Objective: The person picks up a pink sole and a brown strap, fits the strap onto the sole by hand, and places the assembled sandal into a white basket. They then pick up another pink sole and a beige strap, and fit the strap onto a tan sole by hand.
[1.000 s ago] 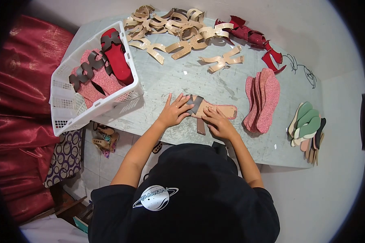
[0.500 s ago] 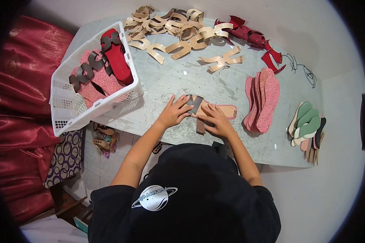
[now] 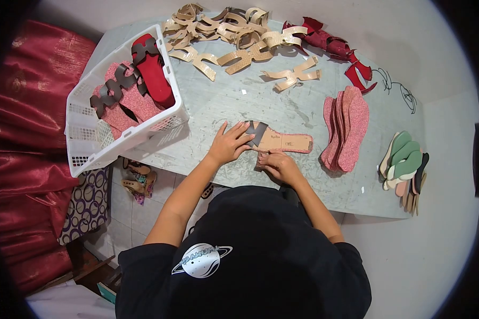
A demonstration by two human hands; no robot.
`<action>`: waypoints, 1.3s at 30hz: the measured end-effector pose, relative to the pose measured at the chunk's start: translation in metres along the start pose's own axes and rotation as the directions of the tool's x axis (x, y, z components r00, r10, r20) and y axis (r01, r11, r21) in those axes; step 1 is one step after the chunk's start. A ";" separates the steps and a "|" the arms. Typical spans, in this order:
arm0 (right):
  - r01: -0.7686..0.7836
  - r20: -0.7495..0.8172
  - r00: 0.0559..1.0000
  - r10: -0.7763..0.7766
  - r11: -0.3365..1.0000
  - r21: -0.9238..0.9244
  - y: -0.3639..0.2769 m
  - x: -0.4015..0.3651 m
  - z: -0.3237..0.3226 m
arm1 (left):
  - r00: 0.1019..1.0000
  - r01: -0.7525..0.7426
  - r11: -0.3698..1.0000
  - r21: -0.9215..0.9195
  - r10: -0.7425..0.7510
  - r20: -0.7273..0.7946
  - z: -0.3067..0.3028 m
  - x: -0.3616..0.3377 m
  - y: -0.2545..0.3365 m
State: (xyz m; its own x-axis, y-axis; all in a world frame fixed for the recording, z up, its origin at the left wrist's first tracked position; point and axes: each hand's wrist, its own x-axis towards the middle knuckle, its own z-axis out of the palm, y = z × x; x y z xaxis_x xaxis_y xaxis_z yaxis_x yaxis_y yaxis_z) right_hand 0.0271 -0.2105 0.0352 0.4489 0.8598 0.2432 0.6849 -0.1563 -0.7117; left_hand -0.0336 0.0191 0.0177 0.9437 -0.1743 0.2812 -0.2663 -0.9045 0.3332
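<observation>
A tan sandal sole [image 3: 292, 142] with a pink edge lies on the table in front of me, its printed end to the right. A dark brown strap [image 3: 258, 134] crosses its left part. My left hand [image 3: 230, 143] rests flat over that left end, fingers spread and touching the strap. At the sole's near edge, my right hand [image 3: 281, 167] is closed with its fingertips pinched on the strap's loose end, which is mostly hidden beneath them.
At left stands a white plastic basket [image 3: 171, 114] of sandals and pink soles. Tan straps [image 3: 292, 74] and red straps [image 3: 330, 47] line the back. Pink soles [image 3: 352, 127] stand to the right, beside green-topped soles [image 3: 404, 154]. Black wire [image 3: 408, 100] lies at far right.
My right hand has drawn back toward me off the sole, uncovering its printed middle, and its fingers have closed on the strap's loose end. My left hand stays nearly in place.
</observation>
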 end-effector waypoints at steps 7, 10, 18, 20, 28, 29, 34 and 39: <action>-0.050 -0.006 0.999 0.050 0.998 0.031 -0.002 0.000 0.001 | 1.000 0.012 1.000 0.014 -0.012 0.003 0.001 -0.001 0.000; -0.082 0.052 0.995 0.080 0.996 0.039 -0.009 0.005 -0.003 | 1.000 0.020 0.999 0.037 -0.020 0.011 0.000 0.000 0.002; -0.086 0.080 0.994 0.078 0.990 0.108 -0.006 0.018 -0.007 | 1.000 0.020 0.999 0.029 -0.020 0.018 0.002 -0.001 0.002; -0.091 0.077 0.994 0.080 0.984 0.156 0.002 0.025 -0.009 | 1.000 0.016 1.000 0.009 -0.016 0.022 0.005 -0.002 0.000; -0.011 -0.165 0.986 0.012 1.000 0.006 0.029 0.054 -0.005 | 0.999 0.023 1.000 -0.012 -0.022 0.032 0.003 -0.002 0.001; -0.058 -0.214 0.974 0.071 0.996 0.064 0.033 0.052 0.001 | 0.999 0.032 0.999 -0.021 -0.031 0.037 0.004 -0.003 0.001; -0.146 -0.265 0.949 0.171 0.983 0.113 0.037 0.049 0.010 | 0.998 0.067 0.995 -0.072 -0.065 0.025 0.006 -0.003 0.003; -0.191 -0.256 0.943 0.215 0.975 0.113 0.037 0.051 0.012 | 0.997 0.073 0.995 -0.070 -0.073 0.012 0.008 -0.003 0.003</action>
State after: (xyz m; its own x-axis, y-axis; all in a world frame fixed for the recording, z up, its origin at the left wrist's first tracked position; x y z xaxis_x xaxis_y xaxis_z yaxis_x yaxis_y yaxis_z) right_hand 0.0685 -0.1670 0.0130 0.7168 0.6528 0.2450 0.5171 -0.2620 -0.8148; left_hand -0.0362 0.0138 0.0111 0.9628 -0.1127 0.2456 -0.2095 -0.8855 0.4148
